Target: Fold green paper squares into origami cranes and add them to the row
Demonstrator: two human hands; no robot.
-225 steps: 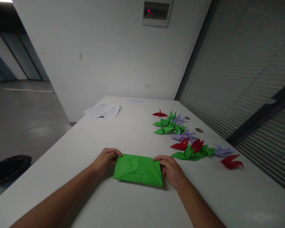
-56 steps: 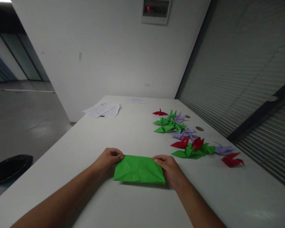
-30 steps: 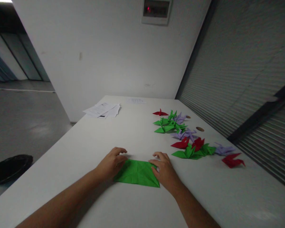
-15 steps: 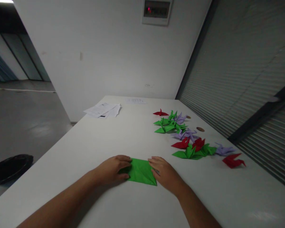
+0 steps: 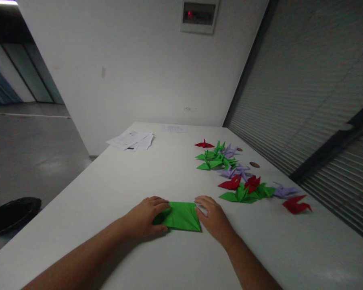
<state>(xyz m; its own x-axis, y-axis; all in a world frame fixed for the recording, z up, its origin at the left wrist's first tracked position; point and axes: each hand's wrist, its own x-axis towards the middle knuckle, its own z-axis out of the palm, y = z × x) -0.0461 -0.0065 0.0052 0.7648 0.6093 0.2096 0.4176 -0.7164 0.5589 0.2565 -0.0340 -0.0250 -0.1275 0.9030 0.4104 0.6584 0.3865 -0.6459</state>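
A folded square of green origami paper (image 5: 183, 216) lies flat on the white table in front of me, with faint creases across it. My left hand (image 5: 147, 217) rests over its left end, thumb along the near edge and fingers by the far edge, spread apart. At the paper's right edge is my right hand (image 5: 213, 217), its fingertips close to the far corner. Its thumb and index finger are apart, with bare table showing between them. Part of the paper's left side is hidden under my left hand.
Folded paper cranes stand to the right: green ones (image 5: 241, 194), red ones (image 5: 296, 204) and purple ones (image 5: 286, 191). Printed sheets (image 5: 130, 140) lie at the far left of the white table (image 5: 124, 177). A black-lined bin (image 5: 13, 215) stands left, window blinds (image 5: 314, 80) right.
The green paper has turned slightly, its near edge now more level. My right hand has shifted a little right, and its fingers have drawn back from the paper's top toward its edge.
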